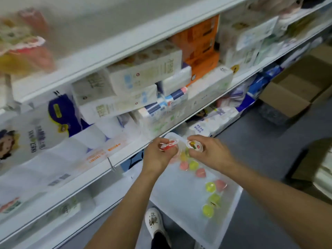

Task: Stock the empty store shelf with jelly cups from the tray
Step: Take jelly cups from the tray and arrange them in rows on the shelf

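the left hand (pixel 158 155) grips a red-lidded jelly cup (pixel 168 145); the right hand (pixel 210 152) pinches a white-lidded jelly cup (pixel 195 145), both above the clear tray's (pixel 231 214) far end. about nine pink and yellow-green loose cups (pixel 210 187) lie inside. tissue packs (pixel 143 74) crowd the shelf (pixel 125 157) just beyond.

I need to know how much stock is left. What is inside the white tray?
Loose pink and yellow-green jelly cups lie in the white tray, scattered along its far and right side. The hands cover some near the far end, so no full count.
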### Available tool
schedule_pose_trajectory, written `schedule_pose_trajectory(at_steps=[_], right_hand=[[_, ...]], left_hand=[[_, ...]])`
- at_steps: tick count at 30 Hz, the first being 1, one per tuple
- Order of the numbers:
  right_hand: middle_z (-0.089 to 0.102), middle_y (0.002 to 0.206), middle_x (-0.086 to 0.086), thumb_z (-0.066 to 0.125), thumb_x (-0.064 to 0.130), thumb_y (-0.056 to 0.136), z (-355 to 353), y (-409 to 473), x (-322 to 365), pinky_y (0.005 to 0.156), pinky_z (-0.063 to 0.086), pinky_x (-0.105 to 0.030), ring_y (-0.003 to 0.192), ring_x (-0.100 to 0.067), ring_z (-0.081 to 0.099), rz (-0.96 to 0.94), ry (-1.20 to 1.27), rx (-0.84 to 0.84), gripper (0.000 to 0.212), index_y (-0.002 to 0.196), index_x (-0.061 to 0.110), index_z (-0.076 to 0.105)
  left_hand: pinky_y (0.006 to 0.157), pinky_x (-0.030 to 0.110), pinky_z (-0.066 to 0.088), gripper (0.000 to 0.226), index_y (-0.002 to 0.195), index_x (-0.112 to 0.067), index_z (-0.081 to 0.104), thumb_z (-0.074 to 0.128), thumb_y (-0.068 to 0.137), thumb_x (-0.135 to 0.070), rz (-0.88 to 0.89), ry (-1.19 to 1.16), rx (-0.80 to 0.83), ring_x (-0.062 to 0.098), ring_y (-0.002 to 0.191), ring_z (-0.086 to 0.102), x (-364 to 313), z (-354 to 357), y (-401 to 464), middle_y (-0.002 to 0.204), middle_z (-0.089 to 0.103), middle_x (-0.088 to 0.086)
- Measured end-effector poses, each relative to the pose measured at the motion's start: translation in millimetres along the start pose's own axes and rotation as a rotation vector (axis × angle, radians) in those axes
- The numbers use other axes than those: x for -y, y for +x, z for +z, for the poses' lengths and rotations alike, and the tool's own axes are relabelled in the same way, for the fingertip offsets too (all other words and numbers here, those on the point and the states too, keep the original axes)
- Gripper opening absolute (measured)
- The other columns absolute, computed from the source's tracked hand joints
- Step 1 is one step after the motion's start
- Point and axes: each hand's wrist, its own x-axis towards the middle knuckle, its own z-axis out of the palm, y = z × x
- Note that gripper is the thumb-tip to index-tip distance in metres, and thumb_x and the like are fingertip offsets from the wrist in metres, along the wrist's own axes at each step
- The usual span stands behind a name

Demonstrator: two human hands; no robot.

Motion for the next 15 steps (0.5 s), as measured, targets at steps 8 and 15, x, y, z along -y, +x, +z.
schedule_pose_trajectory(at_steps=[8, 15], right_hand=[[0.061, 0.081, 0.017, 0.063, 0.051, 0.077, -72.1, 19.9, 102.5, 0.069, 0.046, -0.028, 0.077, -0.009, 0.056, -0.196, 0.147, -0.147, 0.042, 0.118, 0.045, 0.062], [0.051, 0.065, 0.023, 0.067, 0.048, 0.079, -113.7, 45.6, 195.1, 0.058, 0.039, -0.023, 0.062, 0.002, 0.049, -0.387, 0.201, -0.219, 0.03, 0.109, 0.046, 0.065]], left_hand=[[0.057, 0.002, 0.041, 0.022, 0.097, -0.021, 0.066, 0.077, 0.077, -0.023, 0.163, -0.07, -0.161, -0.004, 0.069, 0.058, -86.5, -102.1, -17.6, 0.086, 0.064, -0.012], [0.054, 0.005, 0.042, 0.02, 0.097, -0.022, 0.066, 0.074, 0.079, -0.021, 0.323, -0.052, -0.251, -0.012, 0.063, 0.057, -142.0, -184.7, -32.1, 0.083, 0.065, -0.013]])
